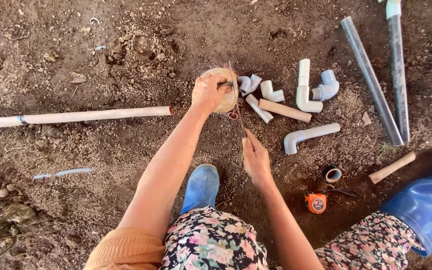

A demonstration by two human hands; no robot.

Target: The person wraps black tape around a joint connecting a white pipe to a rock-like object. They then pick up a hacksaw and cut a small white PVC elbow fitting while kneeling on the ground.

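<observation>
At frame centre, the left hand (209, 93) grips a round tan block (222, 90) on the soil (101, 60); the right hand (255, 159) is closed around a thin blade (236, 100). Grey pipe fittings (303, 90) lie right; orange tape measure (315, 202) lower right.

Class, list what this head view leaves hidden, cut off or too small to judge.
- Round tan object: the left hand covers most of it, so its kind is unclear.
- Thin blade: its lower end is hidden in the right hand.
- Long cream pipe: cut off at the left edge.
- Orange tape measure: markings too small.
</observation>
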